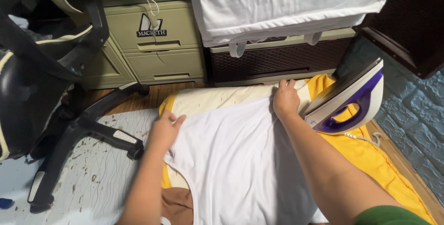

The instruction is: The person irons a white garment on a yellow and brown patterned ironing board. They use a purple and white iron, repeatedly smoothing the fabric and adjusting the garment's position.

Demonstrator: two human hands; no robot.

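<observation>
A white sleeveless garment (236,160) lies spread over a yellow and cream cloth (370,158) on the floor. My left hand (164,130) pinches the garment's left upper edge. My right hand (286,97) grips its far right edge, close to a white and purple iron (351,100) that stands upright on its heel on the yellow cloth. The iron's cord (365,138) trails beside it.
A black office chair (55,90) with a wheeled base stands at the left on a worn patterned mat (101,174). Olive plastic drawers (155,44) and a dark wicker drawer unit (277,60) draped with white fabric (286,3) line the back. Dark furniture (411,26) and a blue wall sit at the right.
</observation>
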